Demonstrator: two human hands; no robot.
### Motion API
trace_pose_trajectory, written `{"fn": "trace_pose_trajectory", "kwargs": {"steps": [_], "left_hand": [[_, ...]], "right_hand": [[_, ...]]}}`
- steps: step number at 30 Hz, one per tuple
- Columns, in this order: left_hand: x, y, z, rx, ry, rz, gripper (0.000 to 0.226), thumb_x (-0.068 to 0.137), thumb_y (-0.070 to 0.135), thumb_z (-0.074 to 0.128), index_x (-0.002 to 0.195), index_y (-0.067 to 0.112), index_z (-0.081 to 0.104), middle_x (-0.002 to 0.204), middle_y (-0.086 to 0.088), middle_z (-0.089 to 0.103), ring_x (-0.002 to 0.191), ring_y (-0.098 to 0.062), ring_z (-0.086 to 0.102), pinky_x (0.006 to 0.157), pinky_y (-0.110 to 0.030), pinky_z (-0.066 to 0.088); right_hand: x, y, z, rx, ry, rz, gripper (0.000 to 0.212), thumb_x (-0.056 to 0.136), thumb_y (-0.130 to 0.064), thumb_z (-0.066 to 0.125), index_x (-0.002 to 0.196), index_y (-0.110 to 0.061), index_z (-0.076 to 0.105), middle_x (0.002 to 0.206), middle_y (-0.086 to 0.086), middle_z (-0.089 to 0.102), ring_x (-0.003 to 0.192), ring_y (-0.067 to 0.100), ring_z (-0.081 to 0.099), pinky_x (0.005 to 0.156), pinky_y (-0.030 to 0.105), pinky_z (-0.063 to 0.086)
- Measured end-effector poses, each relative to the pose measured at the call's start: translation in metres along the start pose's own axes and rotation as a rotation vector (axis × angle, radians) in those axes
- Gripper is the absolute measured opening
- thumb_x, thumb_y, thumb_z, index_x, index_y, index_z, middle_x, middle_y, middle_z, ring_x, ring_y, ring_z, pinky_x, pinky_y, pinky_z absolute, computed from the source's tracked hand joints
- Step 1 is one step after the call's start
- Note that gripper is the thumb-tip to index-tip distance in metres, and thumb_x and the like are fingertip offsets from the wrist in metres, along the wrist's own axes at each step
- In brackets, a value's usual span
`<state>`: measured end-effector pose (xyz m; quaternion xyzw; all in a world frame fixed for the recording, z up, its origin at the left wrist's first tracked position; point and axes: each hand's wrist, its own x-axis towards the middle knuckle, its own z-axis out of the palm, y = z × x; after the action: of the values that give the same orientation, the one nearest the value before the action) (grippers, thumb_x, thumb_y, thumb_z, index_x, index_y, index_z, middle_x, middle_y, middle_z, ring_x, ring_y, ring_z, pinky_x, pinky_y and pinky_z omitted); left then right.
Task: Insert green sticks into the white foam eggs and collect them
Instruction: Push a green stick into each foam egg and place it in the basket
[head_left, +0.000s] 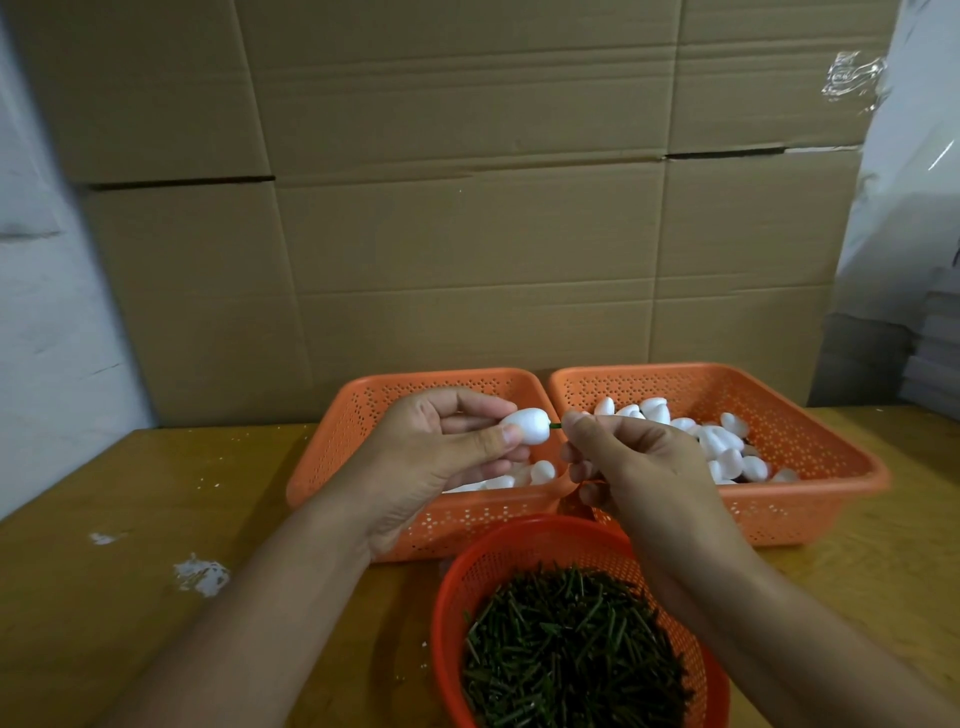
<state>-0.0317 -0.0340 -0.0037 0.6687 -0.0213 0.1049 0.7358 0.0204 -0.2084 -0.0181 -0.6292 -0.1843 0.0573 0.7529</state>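
One foam egg (525, 426) is up in the air between the two hands, above the near rim of the left orange basket (332, 447), and a green stick (556, 426) is going into its right end. Only a short green stub shows between egg and fingertips, so the insertion step looks to be under way, the stick partly seated at best. The left hand (441, 457) grips the egg, thumb pressed on its near side and fingers curled round the far side. The right hand (631, 462) pinches the stick's outer end between thumb and forefinger, the other fingers curled loosely beneath.

Next move, by the look of it: a straight push along the egg's long axis, left hand bracing so the foam does not twist or split, then the finished piece goes into a basket. Which one collects them cannot be told; both the left basket and the right orange basket (831, 499) hold white eggs. Nearer the person, a round red basket (467, 582) sits on the counter (156, 519), heaped with green sticks (571, 654). White foam crumbs (202, 576) lie off to the left.
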Motion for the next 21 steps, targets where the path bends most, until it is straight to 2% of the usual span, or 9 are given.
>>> {"fn": "trace_pose_trajectory", "kwargs": {"steps": [8, 18, 21], "left_hand": [[-0.0009, 0.0011, -0.0017, 0.063, -0.005, -0.012, 0.036, 0.071, 0.018, 0.081, 0.103, 0.007, 0.07, 0.101, -0.015, 0.077, 0.096, -0.026, 0.075, 0.075, -0.024, 0.06], [-0.0003, 0.0007, -0.001, 0.056, -0.005, -0.018, 0.036, 0.07, 0.018, 0.081, 0.102, 0.007, 0.07, 0.101, -0.016, 0.077, 0.093, -0.026, 0.076, 0.072, -0.023, 0.059], [-0.0006, 0.0016, -0.0036, 0.061, -0.015, -0.019, 0.03, 0.069, 0.021, 0.082, 0.097, 0.012, 0.074, 0.101, -0.016, 0.077, 0.093, -0.026, 0.076, 0.072, -0.023, 0.059]], "right_hand": [[0.0016, 0.0028, -0.0005, -0.02, -0.005, 0.028, 0.032, 0.091, -0.028, 0.068, 0.061, -0.017, 0.072, 0.058, -0.001, 0.06, 0.052, 0.007, 0.052, 0.055, 0.022, 0.046], [0.0031, 0.0049, -0.001, -0.003, -0.025, 0.046, 0.033, 0.092, -0.028, 0.068, 0.06, -0.019, 0.072, 0.059, -0.001, 0.059, 0.052, 0.008, 0.051, 0.055, 0.022, 0.046], [0.0038, 0.0052, -0.0019, 0.004, -0.058, 0.054, 0.031, 0.092, -0.028, 0.068, 0.062, -0.019, 0.072, 0.062, -0.003, 0.062, 0.055, 0.007, 0.053, 0.054, 0.02, 0.047]]}}
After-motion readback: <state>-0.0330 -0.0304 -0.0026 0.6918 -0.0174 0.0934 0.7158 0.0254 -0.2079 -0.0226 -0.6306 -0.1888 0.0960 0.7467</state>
